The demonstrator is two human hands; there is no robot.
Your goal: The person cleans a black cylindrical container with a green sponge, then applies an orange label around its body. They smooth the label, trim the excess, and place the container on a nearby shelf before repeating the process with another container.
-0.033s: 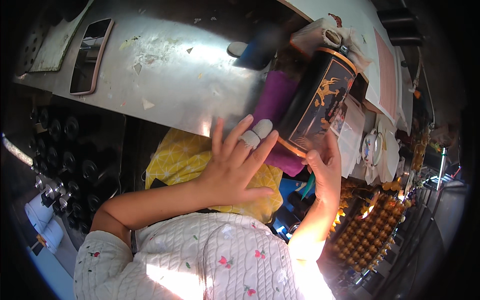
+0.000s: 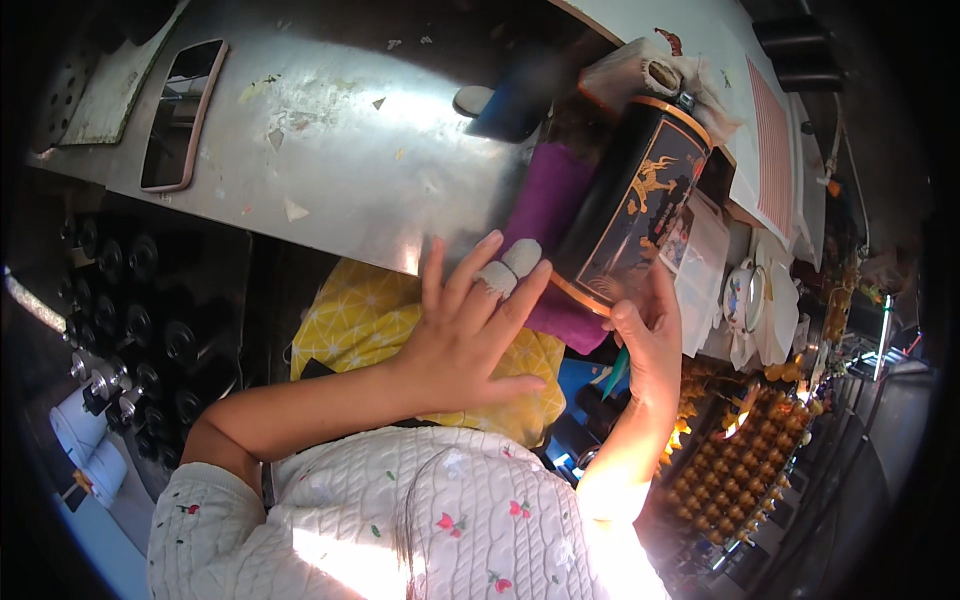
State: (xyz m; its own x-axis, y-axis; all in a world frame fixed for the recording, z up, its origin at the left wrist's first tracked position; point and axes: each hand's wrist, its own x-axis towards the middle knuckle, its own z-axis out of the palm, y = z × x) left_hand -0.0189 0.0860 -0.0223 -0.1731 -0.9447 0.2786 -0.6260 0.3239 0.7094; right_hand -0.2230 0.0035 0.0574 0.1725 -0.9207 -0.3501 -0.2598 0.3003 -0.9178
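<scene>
"Right hand (image 2: 652, 348)?"
"I'm gripping the canister (image 2: 638, 200) by its near end, beside purple cloth (image 2: 545, 190)."
"Left hand (image 2: 455, 340)?"
"Splayed, perhaps touching its rim."
"Risk?"
"If my grip loosens, it could roll."

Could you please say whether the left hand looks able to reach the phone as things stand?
Probably yes: the left hand is spread open and grips nothing, and only small flat scraps show on the metal tabletop between it and the phone, though it may need to stretch.

Phone (image 2: 184, 115) on L of tbl (image 2: 330, 150), cloth (image 2: 545, 190) L of cyl. (image 2: 635, 210), papers (image 2: 706, 245) R
</scene>
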